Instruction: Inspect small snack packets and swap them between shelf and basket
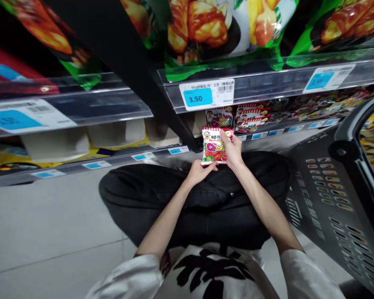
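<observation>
A small white and red gummy candy packet point(213, 146) is held upright between my two hands, in front of the bottom shelf. My left hand point(201, 172) grips its lower edge, the thumb laid along the front. At its right side my right hand point(232, 150) is closed on it, thumb over the upper front corner and the other fingers hidden behind. Just beyond, similar candy packets point(252, 118) stand in rows on the bottom shelf.
A grey shopping basket point(324, 195) full of packaged goods stands close on my right. Above hangs a shelf edge with a price tag point(205, 94) and large snack bags point(205, 33). A dark shelf post point(137, 62) slants down at left. Pale floor tiles point(56, 224) lie at left.
</observation>
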Demonstrator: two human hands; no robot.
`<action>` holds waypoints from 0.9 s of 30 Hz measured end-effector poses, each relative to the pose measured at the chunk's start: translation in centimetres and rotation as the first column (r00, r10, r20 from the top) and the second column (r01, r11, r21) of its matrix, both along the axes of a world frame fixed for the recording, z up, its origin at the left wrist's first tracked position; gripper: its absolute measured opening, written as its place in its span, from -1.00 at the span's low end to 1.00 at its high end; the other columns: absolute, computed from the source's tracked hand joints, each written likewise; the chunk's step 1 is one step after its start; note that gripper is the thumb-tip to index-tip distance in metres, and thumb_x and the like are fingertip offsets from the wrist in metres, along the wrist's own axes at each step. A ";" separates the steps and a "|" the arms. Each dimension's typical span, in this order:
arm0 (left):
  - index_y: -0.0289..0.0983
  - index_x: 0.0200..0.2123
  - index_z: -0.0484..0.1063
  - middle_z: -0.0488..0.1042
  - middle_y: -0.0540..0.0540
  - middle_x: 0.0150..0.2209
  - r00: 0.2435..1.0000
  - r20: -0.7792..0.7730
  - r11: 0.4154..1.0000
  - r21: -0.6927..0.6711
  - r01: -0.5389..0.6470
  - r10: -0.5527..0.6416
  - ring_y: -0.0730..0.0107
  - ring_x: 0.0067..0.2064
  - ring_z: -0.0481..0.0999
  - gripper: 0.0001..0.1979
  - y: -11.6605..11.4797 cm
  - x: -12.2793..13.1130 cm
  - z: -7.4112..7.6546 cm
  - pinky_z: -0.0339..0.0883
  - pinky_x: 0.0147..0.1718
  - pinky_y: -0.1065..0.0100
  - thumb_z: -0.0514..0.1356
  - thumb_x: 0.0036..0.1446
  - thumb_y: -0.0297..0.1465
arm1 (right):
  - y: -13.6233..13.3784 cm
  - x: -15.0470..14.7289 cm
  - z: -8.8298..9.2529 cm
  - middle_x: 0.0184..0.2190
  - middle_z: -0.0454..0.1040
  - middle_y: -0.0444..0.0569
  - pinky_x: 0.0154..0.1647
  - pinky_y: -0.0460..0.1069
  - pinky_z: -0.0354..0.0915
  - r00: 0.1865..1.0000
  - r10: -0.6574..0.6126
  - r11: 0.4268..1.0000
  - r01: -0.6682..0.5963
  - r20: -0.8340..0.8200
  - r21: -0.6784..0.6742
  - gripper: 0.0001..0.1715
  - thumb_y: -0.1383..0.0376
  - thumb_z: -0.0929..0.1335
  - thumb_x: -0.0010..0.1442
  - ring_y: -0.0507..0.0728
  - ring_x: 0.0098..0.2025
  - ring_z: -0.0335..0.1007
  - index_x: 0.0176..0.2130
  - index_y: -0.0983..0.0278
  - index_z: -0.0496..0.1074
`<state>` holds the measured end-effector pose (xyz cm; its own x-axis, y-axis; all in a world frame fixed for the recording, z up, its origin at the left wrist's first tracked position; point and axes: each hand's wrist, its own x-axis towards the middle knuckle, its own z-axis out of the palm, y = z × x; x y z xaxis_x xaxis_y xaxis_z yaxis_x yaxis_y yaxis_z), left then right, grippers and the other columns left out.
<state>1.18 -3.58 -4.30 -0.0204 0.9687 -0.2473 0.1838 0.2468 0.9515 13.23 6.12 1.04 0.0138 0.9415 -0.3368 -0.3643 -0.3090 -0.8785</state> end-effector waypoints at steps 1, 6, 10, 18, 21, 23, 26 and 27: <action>-0.27 -0.45 0.67 0.68 -0.11 -0.36 1.000 0.007 1.000 -0.001 0.002 -0.002 0.18 -0.27 0.67 -0.65 0.0 0.0 0.0 0.49 -0.21 0.32 0.30 0.16 -0.11 | 0.0 0.0 0.0 -0.47 0.61 -0.06 -0.30 0.06 0.50 1.000 0.003 1.000 -0.003 0.006 0.000 -0.52 -0.07 0.55 -0.04 0.19 -0.37 0.59 -0.42 0.25 0.47; -0.28 -0.44 0.67 0.68 -0.12 -0.36 0.999 0.036 1.000 0.005 0.003 -0.003 0.19 -0.26 0.66 -0.64 0.0 0.0 -0.2 0.49 -0.17 0.30 0.30 0.17 -0.10 | -0.1 0.0 0.2 -0.47 0.61 -0.07 -0.31 0.07 0.51 1.000 0.009 1.000 -0.009 0.010 0.009 -0.53 -0.06 0.55 -0.03 0.19 -0.40 0.58 -0.41 0.25 0.48; -0.27 -0.44 0.67 0.68 -0.12 -0.36 0.999 0.037 1.000 0.015 0.004 -0.005 0.19 -0.26 0.66 -0.64 0.0 0.0 -0.2 0.49 -0.18 0.30 0.30 0.17 -0.10 | -0.1 0.0 0.2 -0.47 0.61 -0.07 -0.31 0.06 0.51 1.000 0.009 1.000 -0.009 0.019 0.013 -0.52 -0.07 0.54 -0.02 0.19 -0.37 0.59 -0.41 0.25 0.47; -0.27 -0.45 0.66 0.68 -0.11 -0.36 1.000 0.009 0.999 0.029 0.013 -0.014 0.20 -0.28 0.66 -0.64 0.0 0.0 0.2 0.48 -0.21 0.32 0.29 0.18 -0.10 | 0.0 0.1 -0.3 -0.45 0.62 -0.06 -0.30 0.07 0.50 0.999 0.024 0.999 -0.024 0.031 0.026 -0.53 -0.08 0.53 0.01 0.19 -0.38 0.59 -0.39 0.24 0.48; -0.27 -0.45 0.66 0.68 -0.11 -0.36 1.000 0.005 1.000 0.027 0.009 -0.010 0.19 -0.28 0.66 -0.64 0.0 0.0 0.2 0.48 -0.21 0.31 0.29 0.18 -0.11 | 0.1 0.1 -0.5 -0.43 0.63 -0.05 -0.27 0.08 0.51 0.999 0.029 0.999 -0.030 0.042 0.032 -0.54 -0.08 0.52 0.02 0.20 -0.35 0.60 -0.38 0.24 0.48; -0.27 -0.45 0.66 0.68 -0.11 -0.37 1.000 0.004 1.000 0.025 0.007 -0.007 0.19 -0.28 0.66 -0.64 0.0 0.0 0.1 0.48 -0.21 0.31 0.29 0.18 -0.11 | 0.1 0.1 -0.6 -0.42 0.63 -0.04 -0.26 0.09 0.51 0.999 0.032 0.999 -0.033 0.041 0.029 -0.55 -0.07 0.52 0.02 0.20 -0.34 0.60 -0.37 0.24 0.49; -0.27 -0.45 0.66 0.68 -0.11 -0.37 1.000 0.006 1.000 0.027 0.008 -0.008 0.20 -0.28 0.66 -0.64 0.0 0.0 0.1 0.48 -0.21 0.32 0.29 0.18 -0.11 | 0.1 0.1 -0.5 -0.42 0.63 -0.04 -0.27 0.09 0.52 0.999 0.032 0.999 -0.033 0.037 0.017 -0.55 -0.06 0.54 0.00 0.20 -0.35 0.60 -0.38 0.24 0.49; -0.27 -0.45 0.66 0.68 -0.11 -0.37 1.000 0.007 1.000 0.028 0.010 -0.010 0.20 -0.27 0.66 -0.64 0.0 0.0 0.1 0.48 -0.20 0.32 0.29 0.18 -0.11 | 0.1 0.1 -0.4 -0.43 0.63 -0.05 -0.28 0.08 0.52 0.999 0.030 0.999 -0.031 0.035 0.012 -0.54 -0.07 0.54 -0.01 0.20 -0.36 0.60 -0.39 0.24 0.49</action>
<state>1.17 -3.60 -4.21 -0.0092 0.9754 -0.2202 0.1790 0.2183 0.9593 13.30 6.20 0.65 -0.0036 0.9457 -0.3249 -0.3244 -0.3084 -0.8942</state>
